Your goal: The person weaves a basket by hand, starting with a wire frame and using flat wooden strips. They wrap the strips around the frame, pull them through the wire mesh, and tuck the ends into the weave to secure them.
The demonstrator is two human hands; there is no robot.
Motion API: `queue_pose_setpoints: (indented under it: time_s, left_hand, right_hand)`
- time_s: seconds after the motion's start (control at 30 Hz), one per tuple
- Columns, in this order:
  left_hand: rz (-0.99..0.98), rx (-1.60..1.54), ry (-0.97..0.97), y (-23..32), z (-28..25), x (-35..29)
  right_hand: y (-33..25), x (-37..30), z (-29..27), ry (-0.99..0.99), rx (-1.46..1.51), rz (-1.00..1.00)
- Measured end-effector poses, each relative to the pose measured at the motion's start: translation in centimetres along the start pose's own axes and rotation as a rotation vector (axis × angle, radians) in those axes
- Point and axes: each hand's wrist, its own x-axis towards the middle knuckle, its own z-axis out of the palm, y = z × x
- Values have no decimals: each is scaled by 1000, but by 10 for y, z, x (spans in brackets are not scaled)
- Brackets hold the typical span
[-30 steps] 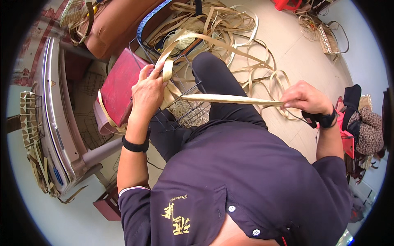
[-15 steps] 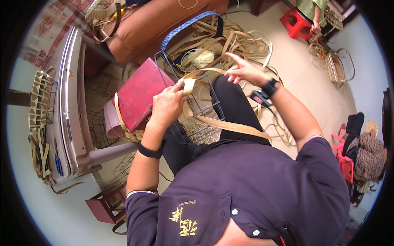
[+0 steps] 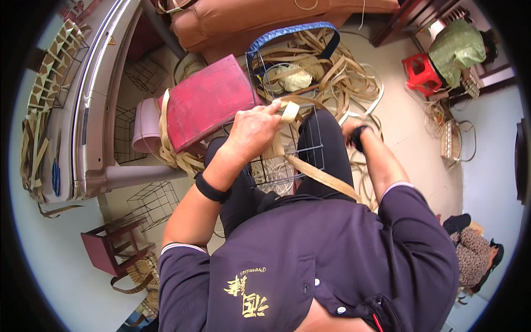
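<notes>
Over my lap rests a black wire basket frame point(image 3: 316, 148), its rods running between my knees. My left hand point(image 3: 250, 133) is closed at its upper edge, pinching a flat tan weaving strip point(image 3: 290, 113) that curls up in a loop by the fingertips. A long tail of strip point(image 3: 325, 179) slants down across my right thigh. Low beyond my right knee is my right hand point(image 3: 349, 130), near loose strips on the floor; its fingers are mostly hidden.
A red box-shaped stool point(image 3: 210, 99) stands at my left beside a pink bucket point(image 3: 146, 126). A blue-wrapped handle point(image 3: 293, 33) arches before a heap of tan strips point(image 3: 345, 69). A person in green point(image 3: 456, 52) sits by a red stool point(image 3: 423, 74) at far right.
My right hand has dropped from above the knee down beside it, toward the floor strips. My left hand keeps its hold on the strip at the frame. The view has shifted.
</notes>
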Motion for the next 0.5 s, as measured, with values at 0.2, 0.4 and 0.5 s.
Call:
queue_pose_setpoints:
  time_s: [0.2,0.4,0.5]
  left_hand:
    - [-4,-16,34,-3,0,-2]
    - [37,-18,-4,1,3,3]
    - [-7,22,-19,-4,0,-3]
  right_hand:
    - [136,-33,-39,678,-507,353]
    - [-54,-200,-222,1734,-199,-461]
    - [-239,-280,-201,1827,-295,-1033]
